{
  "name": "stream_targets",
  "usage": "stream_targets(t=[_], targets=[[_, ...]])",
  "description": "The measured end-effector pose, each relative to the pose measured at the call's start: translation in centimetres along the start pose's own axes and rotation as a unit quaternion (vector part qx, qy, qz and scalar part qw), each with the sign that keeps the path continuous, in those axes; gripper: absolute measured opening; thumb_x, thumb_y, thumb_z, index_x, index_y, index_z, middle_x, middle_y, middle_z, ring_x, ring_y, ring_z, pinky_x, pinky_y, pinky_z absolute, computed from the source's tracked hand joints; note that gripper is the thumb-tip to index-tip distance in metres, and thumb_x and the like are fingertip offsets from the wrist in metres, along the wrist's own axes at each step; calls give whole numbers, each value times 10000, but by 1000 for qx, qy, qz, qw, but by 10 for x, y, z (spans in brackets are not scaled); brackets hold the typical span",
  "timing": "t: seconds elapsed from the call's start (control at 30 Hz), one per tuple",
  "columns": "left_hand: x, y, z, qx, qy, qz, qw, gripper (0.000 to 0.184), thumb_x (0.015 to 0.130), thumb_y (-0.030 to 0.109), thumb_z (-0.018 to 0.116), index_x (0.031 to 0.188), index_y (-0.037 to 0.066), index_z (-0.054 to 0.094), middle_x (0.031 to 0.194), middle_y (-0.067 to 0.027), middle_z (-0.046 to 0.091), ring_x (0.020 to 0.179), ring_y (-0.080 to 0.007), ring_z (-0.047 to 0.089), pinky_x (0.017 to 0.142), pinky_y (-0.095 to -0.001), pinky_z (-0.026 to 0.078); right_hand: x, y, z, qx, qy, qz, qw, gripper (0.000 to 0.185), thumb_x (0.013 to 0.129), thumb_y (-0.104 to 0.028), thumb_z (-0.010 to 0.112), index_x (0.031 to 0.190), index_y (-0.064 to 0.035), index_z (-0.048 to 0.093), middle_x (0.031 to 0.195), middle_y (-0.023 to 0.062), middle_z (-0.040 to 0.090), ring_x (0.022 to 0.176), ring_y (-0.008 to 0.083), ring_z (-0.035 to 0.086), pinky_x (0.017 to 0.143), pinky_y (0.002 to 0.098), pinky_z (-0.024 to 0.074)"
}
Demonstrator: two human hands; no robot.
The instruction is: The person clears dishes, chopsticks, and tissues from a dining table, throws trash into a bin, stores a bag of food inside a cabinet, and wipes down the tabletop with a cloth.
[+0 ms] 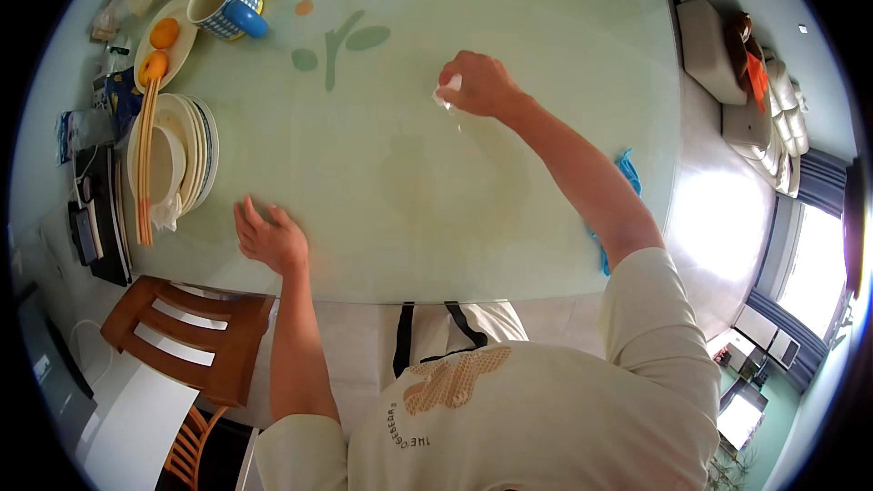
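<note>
My right hand [479,85] is closed around a crumpled white tissue [446,93], above the pale green tabletop [409,209] right of the printed flower. Part of the tissue sticks out at the left of my fingers. My left hand [273,235] rests with its fingers apart near the table's front left edge, holding nothing. Just up and left of it are stacked plates [207,150] with a white bowl [165,164] on them and chopsticks [145,164] lying across.
A blue checked mug [218,2] and a plate with orange round items [165,33] stand at the back left. Under and beside my right arm lies a blue cloth or strap [627,168]. A wooden chair [195,336] touches the front left edge.
</note>
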State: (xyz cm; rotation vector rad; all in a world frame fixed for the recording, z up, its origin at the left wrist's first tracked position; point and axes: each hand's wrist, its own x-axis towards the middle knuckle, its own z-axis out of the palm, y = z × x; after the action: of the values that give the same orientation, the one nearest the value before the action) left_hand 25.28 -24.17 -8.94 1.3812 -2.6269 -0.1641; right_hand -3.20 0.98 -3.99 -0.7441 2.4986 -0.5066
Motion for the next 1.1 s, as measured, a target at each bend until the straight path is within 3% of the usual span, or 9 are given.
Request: stream_targets(t=[0.1,0.13,0.27,0.4,0.47,0.57,0.7,0.87,1.1], targets=[[-1,-1,0,3,-1,0,1000,487,910,321,428,1360,158,338,1447,-91,268,1324,-270,255,1073,-506,177,-27,-2,18,-12,37,-32,999,166,717,-263,659,836,-146,657,945,56,597,917,265,565,792,379,468],[0,-1,0,2,-2,2,1000,487,910,321,428,1360,158,338,1447,-91,268,1324,-270,255,1073,-506,177,-38,-6,22,-18,53,-42,998,127,719,-168,667,840,-133,645,930,55,590,898,260,565,764,379,482],[-1,0,-1,2,-3,0,1000,484,908,328,427,1354,157,346,1448,-85,268,1323,-269,259,1065,-520,186,-71,-10,55,-57,131,-56,988,173,712,-31,644,858,-122,632,905,49,575,884,239,569,726,377,509],[0,-4,4,5,0,-2,1000,475,910,333,421,1346,157,358,1441,-83,283,1316,-270,273,1055,-546,194,-70,-10,58,-128,122,-51,983,180,707,-52,632,878,-109,643,904,63,608,856,252,587,733,376,513],[0,-5,5,7,3,-1,1000,473,911,336,416,1344,156,359,1435,-84,294,1313,-272,280,1051,-553,198,-56,-10,37,4,15,-22,1000,208,702,-62,597,900,-94,655,901,83,644,827,267,606,724,365,513],[-1,-3,3,5,8,2,1000,470,915,340,407,1343,153,361,1425,-87,310,1309,-274,287,1043,-567,205,-37,-35,13,84,18,-82,993,242,694,-68,568,915,-82,664,905,101,661,819,279,614,724,358,507],[0,0,-1,5,3,7,1000,475,916,341,404,1347,149,354,1432,-89,295,1313,-271,279,1040,-574,208,2,-68,22,59,-10,-147,987,242,683,-46,554,895,-81,666,881,104,656,816,278,611,708,354,500],[-2,-2,-1,25,-1,-2,1000,485,917,364,400,1363,178,351,1441,-68,294,1310,-261,291,1046,-519,213,8,-64,26,-49,-137,-159,976,235,669,-2,542,861,-61,664,851,103,642,824,275,600,684,371,488],[-2,2,-6,18,-18,-11,1000,491,913,364,414,1363,179,346,1444,-51,291,1321,-246,275,1046,-529,209,-63,-8,22,-15,-127,-113,985,201,671,-7,576,824,-97,669,848,72,647,809,268,606,666,380,484]])
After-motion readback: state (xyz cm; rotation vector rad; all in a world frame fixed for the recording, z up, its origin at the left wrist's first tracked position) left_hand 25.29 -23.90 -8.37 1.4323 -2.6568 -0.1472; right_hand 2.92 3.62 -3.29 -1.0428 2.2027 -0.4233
